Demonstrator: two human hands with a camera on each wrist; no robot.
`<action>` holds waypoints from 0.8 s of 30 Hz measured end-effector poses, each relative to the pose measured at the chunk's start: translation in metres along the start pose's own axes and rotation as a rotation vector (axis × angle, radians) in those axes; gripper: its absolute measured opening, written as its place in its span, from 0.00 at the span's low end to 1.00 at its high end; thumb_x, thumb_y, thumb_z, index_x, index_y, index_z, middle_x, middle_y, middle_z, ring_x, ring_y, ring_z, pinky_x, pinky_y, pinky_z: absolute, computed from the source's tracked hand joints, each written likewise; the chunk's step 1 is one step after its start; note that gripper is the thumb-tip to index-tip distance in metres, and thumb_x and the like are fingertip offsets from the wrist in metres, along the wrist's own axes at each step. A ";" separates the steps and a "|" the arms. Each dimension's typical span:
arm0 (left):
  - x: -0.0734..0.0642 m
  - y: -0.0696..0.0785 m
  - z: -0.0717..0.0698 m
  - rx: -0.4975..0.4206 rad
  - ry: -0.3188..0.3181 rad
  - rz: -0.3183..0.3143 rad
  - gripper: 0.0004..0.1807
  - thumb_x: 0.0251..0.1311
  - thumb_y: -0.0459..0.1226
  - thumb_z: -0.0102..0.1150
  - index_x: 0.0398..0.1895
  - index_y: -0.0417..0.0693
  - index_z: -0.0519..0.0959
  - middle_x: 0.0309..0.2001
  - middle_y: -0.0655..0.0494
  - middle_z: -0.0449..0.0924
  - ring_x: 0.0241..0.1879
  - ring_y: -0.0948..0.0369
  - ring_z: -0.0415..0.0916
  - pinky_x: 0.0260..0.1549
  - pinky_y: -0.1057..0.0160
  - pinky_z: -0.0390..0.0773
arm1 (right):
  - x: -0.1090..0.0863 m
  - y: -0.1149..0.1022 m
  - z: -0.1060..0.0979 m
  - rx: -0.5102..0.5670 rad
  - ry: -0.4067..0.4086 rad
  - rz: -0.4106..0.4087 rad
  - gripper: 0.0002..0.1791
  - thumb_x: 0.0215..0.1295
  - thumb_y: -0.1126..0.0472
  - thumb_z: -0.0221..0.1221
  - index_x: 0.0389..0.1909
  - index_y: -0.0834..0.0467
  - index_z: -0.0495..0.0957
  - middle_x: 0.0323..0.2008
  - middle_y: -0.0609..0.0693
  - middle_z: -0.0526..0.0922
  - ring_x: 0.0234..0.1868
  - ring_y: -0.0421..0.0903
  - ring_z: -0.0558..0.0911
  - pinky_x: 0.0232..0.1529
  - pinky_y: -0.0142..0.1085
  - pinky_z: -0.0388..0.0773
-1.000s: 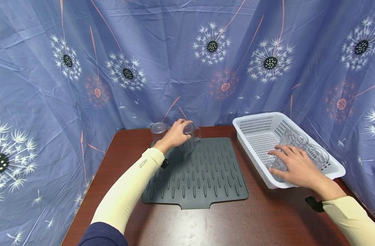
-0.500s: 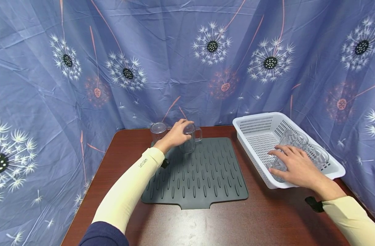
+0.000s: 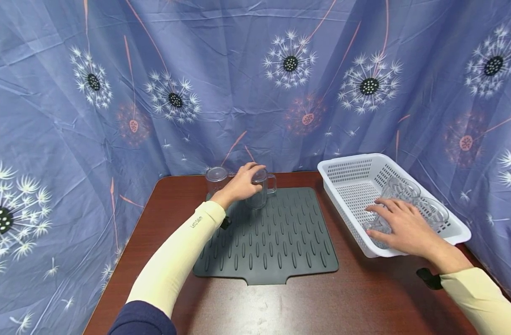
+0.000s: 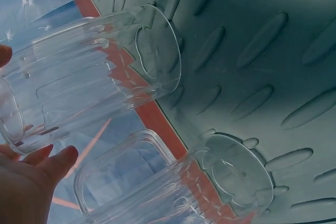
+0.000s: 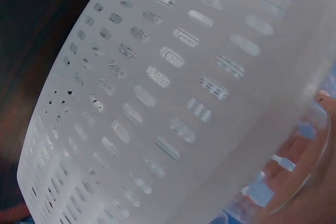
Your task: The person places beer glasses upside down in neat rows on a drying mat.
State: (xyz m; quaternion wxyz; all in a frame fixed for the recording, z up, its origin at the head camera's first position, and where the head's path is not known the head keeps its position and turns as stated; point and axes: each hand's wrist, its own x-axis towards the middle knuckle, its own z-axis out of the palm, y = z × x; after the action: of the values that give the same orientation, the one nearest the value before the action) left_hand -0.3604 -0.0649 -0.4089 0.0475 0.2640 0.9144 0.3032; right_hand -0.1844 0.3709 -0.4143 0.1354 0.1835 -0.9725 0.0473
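Note:
On the dark grey mat (image 3: 272,242), a clear glass mug (image 3: 257,199) stands upside down, its handle pointing right. My left hand (image 3: 240,184) holds it by its raised base, thumb on one side and fingers on the other. The left wrist view shows the fingertips (image 4: 65,161) at the base and the rim down on the mat. A second upturned glass mug (image 4: 226,171) stands beside it, partly behind my hand in the head view. My right hand (image 3: 406,230) reaches into the white basket (image 3: 343,204), thumb and fingers around a patterned clear glass (image 3: 380,237), mostly hidden under the palm.
More clear glassware (image 3: 433,211) lies in the basket's right half. The basket stands on the brown table (image 3: 364,288), right of the mat. A blue dandelion-print curtain (image 3: 238,70) hangs close behind and along both sides.
The mug under my left hand has shifted slightly right, and its handle shows more fully to the right. My left hand moved with it. My right hand has stayed in place.

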 end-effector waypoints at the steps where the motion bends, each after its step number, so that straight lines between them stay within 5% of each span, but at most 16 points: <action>1: -0.001 0.001 0.000 0.002 0.001 0.000 0.37 0.66 0.41 0.56 0.78 0.65 0.59 0.79 0.55 0.48 0.79 0.47 0.43 0.68 0.39 0.62 | 0.000 0.000 0.000 0.000 0.003 -0.005 0.34 0.53 0.40 0.72 0.59 0.50 0.78 0.63 0.60 0.73 0.63 0.67 0.68 0.57 0.69 0.59; 15: -0.011 0.003 -0.001 0.042 0.051 0.013 0.38 0.67 0.43 0.60 0.78 0.65 0.58 0.79 0.51 0.48 0.79 0.48 0.43 0.67 0.38 0.63 | 0.003 0.003 -0.012 0.072 -0.100 -0.040 0.41 0.44 0.56 0.76 0.64 0.52 0.74 0.65 0.65 0.69 0.64 0.71 0.66 0.57 0.69 0.58; 24: -0.039 0.005 -0.001 0.065 0.110 0.023 0.39 0.67 0.42 0.61 0.79 0.61 0.58 0.79 0.50 0.47 0.79 0.47 0.44 0.65 0.38 0.66 | 0.006 0.008 -0.016 0.127 -0.095 -0.090 0.45 0.33 0.67 0.73 0.62 0.53 0.74 0.63 0.68 0.70 0.61 0.73 0.67 0.54 0.70 0.61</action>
State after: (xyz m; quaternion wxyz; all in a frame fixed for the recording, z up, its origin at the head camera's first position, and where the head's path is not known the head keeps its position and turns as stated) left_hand -0.3251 -0.0817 -0.4077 -0.0148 0.2590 0.9219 0.2878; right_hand -0.1886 0.3783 -0.3981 0.0790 0.2372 -0.9637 0.0942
